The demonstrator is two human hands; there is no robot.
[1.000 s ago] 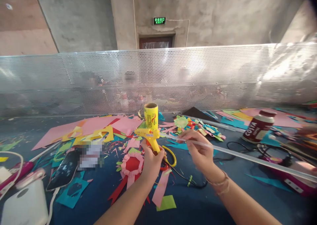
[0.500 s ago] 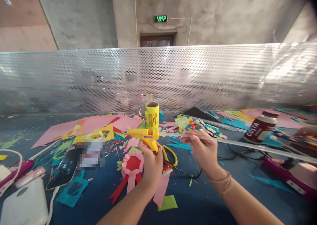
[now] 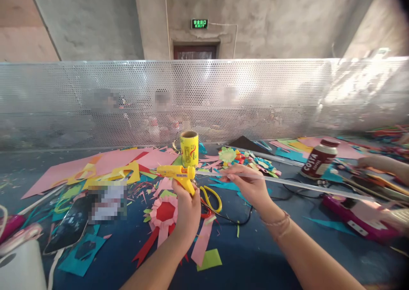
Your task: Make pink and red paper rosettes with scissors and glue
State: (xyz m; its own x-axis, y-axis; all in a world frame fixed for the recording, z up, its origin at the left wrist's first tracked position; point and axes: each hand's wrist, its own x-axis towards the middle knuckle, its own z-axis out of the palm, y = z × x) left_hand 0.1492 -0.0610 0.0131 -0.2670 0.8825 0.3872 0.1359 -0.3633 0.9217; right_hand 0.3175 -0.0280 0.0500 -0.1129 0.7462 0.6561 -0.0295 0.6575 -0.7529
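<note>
My left hand (image 3: 188,211) is wrapped round the handle of a yellow hot glue gun (image 3: 177,173), whose nozzle points left. A long translucent glue stick (image 3: 287,181) runs from the back of the gun far out to the right. My right hand (image 3: 247,182) pinches this stick a short way behind the gun. Beneath the gun lies a pink and red paper rosette (image 3: 163,212) with ribbon tails, partly hidden by my left hand. Yellow-handled scissors (image 3: 219,200) rest beside that hand.
A yellow cardboard tube (image 3: 189,149) stands behind the gun. Paper flowers (image 3: 228,154) and a Costa bottle (image 3: 320,158) are to the right, near a magenta power strip (image 3: 361,222). A phone (image 3: 68,226) lies left. Another person's hand (image 3: 367,162) reaches in at right. A perforated metal screen (image 3: 204,98) crosses the back.
The view has shifted slightly right, so things sit further left. My right hand stays pinched on the glue stick near the gun. Another person's arm has appeared at the right.
</note>
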